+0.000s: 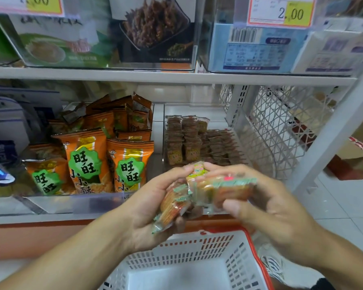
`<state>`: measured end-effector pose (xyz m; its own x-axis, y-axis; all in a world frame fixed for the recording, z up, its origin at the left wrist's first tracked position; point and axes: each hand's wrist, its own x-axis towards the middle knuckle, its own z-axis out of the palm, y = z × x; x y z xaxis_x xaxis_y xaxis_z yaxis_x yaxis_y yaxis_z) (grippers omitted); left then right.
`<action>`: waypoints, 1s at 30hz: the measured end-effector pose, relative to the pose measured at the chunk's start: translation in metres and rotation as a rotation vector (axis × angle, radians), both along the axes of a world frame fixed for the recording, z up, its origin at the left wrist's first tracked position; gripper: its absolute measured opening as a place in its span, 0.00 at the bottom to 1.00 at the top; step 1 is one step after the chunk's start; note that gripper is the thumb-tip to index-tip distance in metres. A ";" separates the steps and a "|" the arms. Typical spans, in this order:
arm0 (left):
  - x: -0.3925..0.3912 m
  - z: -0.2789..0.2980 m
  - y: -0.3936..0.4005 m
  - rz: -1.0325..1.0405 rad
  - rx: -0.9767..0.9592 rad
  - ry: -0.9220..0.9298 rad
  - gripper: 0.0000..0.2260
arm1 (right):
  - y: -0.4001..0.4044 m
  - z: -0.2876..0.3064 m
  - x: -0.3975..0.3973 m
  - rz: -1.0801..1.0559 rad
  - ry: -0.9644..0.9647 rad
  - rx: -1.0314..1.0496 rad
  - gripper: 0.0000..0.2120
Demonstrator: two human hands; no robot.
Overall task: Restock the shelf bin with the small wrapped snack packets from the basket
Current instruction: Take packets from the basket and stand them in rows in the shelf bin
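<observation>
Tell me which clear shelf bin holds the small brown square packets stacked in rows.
The clear bin on the right, just above both hands' grip, holds the brown square packets. The bin to its left holds big orange bags instead.

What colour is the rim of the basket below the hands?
Red. The basket has white slotted walls and a red rim, seen best in the head view.

orange snack bags left bin | price tag above | white tiled floor right
</observation>
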<state>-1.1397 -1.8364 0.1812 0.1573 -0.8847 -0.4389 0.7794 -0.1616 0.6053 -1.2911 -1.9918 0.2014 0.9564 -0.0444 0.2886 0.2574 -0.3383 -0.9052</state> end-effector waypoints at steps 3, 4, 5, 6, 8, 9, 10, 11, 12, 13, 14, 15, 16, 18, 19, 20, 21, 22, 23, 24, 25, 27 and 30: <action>-0.001 -0.003 0.002 0.052 0.007 -0.063 0.19 | 0.001 0.004 0.003 -0.112 0.019 0.505 0.20; -0.002 -0.003 -0.001 0.081 0.017 -0.105 0.18 | 0.001 0.004 0.005 -0.170 0.041 0.601 0.22; -0.004 -0.004 -0.001 0.110 0.026 -0.150 0.17 | 0.001 0.003 0.007 -0.217 0.071 0.641 0.23; -0.005 -0.004 -0.002 0.132 0.042 -0.198 0.16 | 0.002 0.003 0.009 -0.253 0.111 0.654 0.23; -0.008 -0.004 -0.004 0.170 0.037 -0.293 0.17 | 0.003 0.002 0.011 -0.298 0.209 0.669 0.19; -0.009 -0.005 -0.005 0.187 0.019 -0.345 0.18 | 0.004 0.001 0.011 -0.317 0.247 0.682 0.18; -0.010 -0.004 -0.006 0.204 0.001 -0.382 0.19 | 0.004 -0.001 0.012 -0.340 0.270 0.700 0.17; -0.011 -0.003 -0.006 0.213 -0.019 -0.382 0.17 | 0.005 -0.002 0.012 -0.366 0.276 0.724 0.17; -0.013 -0.003 -0.006 0.218 -0.029 -0.352 0.15 | 0.006 -0.004 0.012 -0.399 0.269 0.753 0.17; -0.014 -0.002 -0.005 0.219 -0.032 -0.323 0.13 | 0.007 -0.005 0.013 -0.431 0.255 0.775 0.17; -0.016 -0.001 -0.004 0.227 -0.032 -0.306 0.14 | 0.009 -0.007 0.013 -0.454 0.241 0.784 0.17; -0.016 -0.002 -0.004 0.239 -0.039 -0.299 0.15 | 0.010 -0.007 0.014 -0.467 0.226 0.788 0.17; -0.017 -0.001 -0.004 0.256 -0.049 -0.292 0.16 | 0.012 -0.008 0.014 -0.475 0.214 0.794 0.17; -0.018 0.001 -0.006 0.280 -0.062 -0.291 0.17 | 0.014 -0.010 0.015 -0.490 0.205 0.812 0.16; -0.018 0.002 -0.006 0.288 -0.062 -0.300 0.18 | 0.014 -0.010 0.015 -0.496 0.207 0.817 0.17; -0.017 0.002 -0.006 0.295 -0.062 -0.308 0.18 | 0.015 -0.011 0.015 -0.499 0.209 0.822 0.17; -0.017 0.002 -0.006 0.301 -0.063 -0.314 0.18 | 0.015 -0.012 0.015 -0.502 0.207 0.830 0.18; -0.017 0.001 -0.005 0.308 -0.060 -0.318 0.18 | 0.016 -0.013 0.015 -0.506 0.201 0.841 0.18; -0.017 0.001 -0.005 0.311 -0.052 -0.325 0.18 | 0.016 -0.014 0.015 -0.511 0.194 0.852 0.18; -0.017 0.001 -0.005 0.311 -0.042 -0.338 0.18 | 0.017 -0.015 0.014 -0.518 0.189 0.861 0.18; -0.018 0.000 -0.005 0.308 -0.034 -0.348 0.18 | 0.018 -0.015 0.014 -0.526 0.186 0.869 0.17; -0.020 0.001 -0.005 0.311 -0.027 -0.350 0.17 | 0.020 -0.017 0.015 -0.535 0.181 0.895 0.15; -0.022 0.001 -0.006 0.329 -0.030 -0.352 0.16 | 0.020 -0.017 0.017 -0.496 0.172 0.995 0.15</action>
